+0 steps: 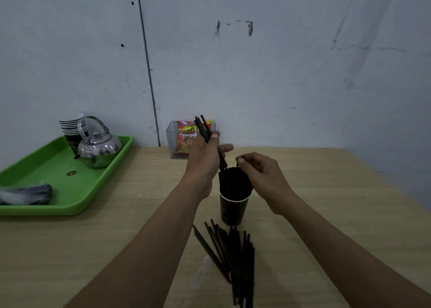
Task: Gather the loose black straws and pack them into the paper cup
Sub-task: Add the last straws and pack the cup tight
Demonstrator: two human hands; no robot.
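In the middle of the frame, a dark paper cup (233, 210) stands upright on the wooden table (326, 202), and it is already quite full of black straws (234, 181) that rise above its rim. The left hand (205, 158) is just above and to the left of the cup. Its fingers are closed around a small bunch of straws (206, 130), which is tilted, with the lower ends pointing down to the cup mouth. The right hand (261, 172) is at the right side of the cup top, with thumb and fingertips pinched together at the straw ends; I cannot tell if it pinches one straw or only touches them. A loose pile of straws (235, 256) lies on the table in the lower centre, just below the cup.

I think the step in hand is putting the held bunch into the cup. To do it well, the right hand should push the standing straws aside to make a gap, and the left should bring the bunch more upright and slide it in gently. The cup looks light and could tip over.
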